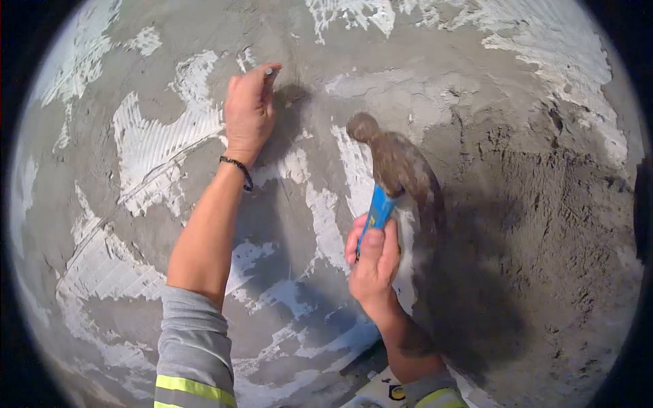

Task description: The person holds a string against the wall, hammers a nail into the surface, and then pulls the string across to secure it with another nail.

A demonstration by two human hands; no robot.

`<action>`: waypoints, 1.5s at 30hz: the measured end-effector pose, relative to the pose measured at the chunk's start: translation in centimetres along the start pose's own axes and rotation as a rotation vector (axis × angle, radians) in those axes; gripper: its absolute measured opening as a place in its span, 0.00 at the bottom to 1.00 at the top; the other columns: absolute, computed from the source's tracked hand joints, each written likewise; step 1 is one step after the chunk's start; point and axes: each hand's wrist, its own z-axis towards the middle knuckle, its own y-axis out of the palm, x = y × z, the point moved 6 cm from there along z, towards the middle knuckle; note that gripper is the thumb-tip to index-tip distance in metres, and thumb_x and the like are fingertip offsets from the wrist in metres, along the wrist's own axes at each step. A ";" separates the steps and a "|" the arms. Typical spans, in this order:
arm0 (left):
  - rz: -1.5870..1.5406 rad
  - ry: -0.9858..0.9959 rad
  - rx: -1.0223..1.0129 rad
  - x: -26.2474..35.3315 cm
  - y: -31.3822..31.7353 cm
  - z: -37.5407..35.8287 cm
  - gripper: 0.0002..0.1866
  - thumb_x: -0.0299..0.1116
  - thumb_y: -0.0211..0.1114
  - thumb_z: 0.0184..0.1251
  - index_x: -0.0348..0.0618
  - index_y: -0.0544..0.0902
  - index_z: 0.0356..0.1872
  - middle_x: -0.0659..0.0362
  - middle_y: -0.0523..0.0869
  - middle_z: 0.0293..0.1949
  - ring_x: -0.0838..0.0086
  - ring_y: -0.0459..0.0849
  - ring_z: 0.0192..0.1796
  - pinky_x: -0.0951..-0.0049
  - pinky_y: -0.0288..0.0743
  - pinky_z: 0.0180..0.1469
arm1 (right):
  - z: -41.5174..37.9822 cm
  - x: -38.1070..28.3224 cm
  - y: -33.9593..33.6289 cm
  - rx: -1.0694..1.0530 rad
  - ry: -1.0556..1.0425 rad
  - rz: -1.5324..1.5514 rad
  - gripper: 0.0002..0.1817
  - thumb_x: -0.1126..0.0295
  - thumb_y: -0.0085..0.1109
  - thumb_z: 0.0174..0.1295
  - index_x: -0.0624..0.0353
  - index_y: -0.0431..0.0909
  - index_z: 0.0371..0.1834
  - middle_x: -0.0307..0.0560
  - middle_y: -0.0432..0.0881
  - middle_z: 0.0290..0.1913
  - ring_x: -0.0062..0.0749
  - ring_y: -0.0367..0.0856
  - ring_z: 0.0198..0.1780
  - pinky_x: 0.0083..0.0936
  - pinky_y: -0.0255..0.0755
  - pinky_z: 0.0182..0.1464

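Note:
My left hand [249, 112] is closed in a pinch against the wall [320, 88], a dark band round its wrist. Between its fingers shows the round grey end of what looks like a nail [269, 71]; the rest is hidden by the fingers. My right hand [375, 262] is wrapped round the blue handle of a claw hammer [401, 160]. The worn brown hammer head is raised in front of the wall, its round face turned up and left, its claw curving down to the right. The face is apart from the nail.
Grey mortar covers the wall in patches, with ridged white areas [163, 136] showing between. Rougher, darker mortar [551, 224] lies at the right. A thin line runs diagonally at the left. A white object with a yellow and black mark [396, 392] shows at the bottom.

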 end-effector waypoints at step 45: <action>0.128 0.065 -0.460 0.3 2.4 -0.4 0.14 0.28 0.59 0.58 0.53 0.86 0.45 0.58 0.88 0.36 0.61 0.83 0.42 0.60 0.74 0.47 | 5.6 0.4 3.5 0.078 -0.042 0.054 0.22 0.51 0.40 0.77 0.61 0.71 0.41 0.38 0.71 0.21 0.24 0.69 0.21 0.27 0.65 0.25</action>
